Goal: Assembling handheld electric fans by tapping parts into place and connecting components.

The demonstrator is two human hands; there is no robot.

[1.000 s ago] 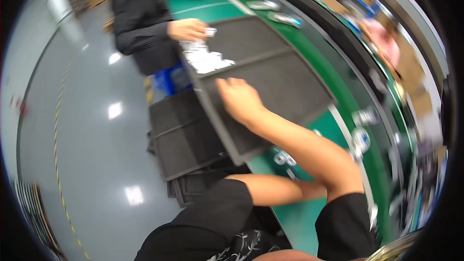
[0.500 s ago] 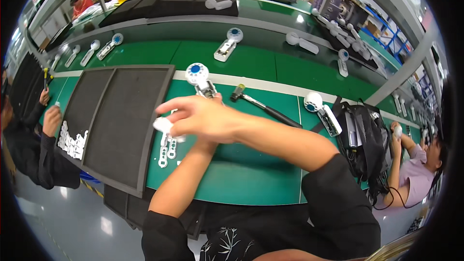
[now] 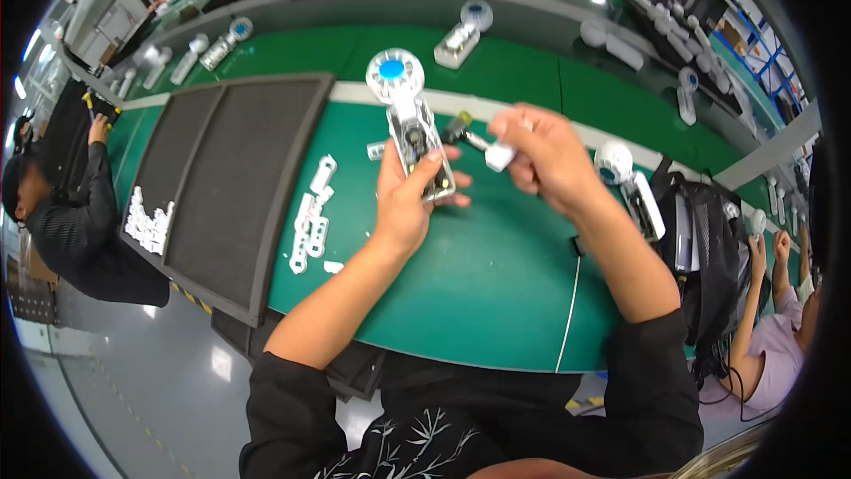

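Note:
My left hand (image 3: pixel 406 204) is wrapped round the handle of a white handheld device with a round head (image 3: pixel 413 135). The head has a blue centre in a ring of openings. The handle's casing is open and shows inner parts, with my thumb across its lower end. To the right, my right hand (image 3: pixel 551 160) pinches a small white plastic piece (image 3: pixel 499 156), apart from the device. Partly hidden behind this hand lies a hammer (image 3: pixel 457 128). Left of my left hand, several white slotted plastic strips (image 3: pixel 310 224) rest on the green table (image 3: pixel 470 293).
A dark divided tray (image 3: pixel 235 204) stands at the left, with white parts (image 3: pixel 149 220) in it. Another white device (image 3: pixel 631 185) and a black bag (image 3: pixel 709 244) are on the right. Devices line the green strip (image 3: pixel 355 54) beyond. People sit on both sides.
My right hand has swung from across my left arm to the right, carrying the white piece. The device in my left hand is now uncovered and held up. The whole view has shifted.

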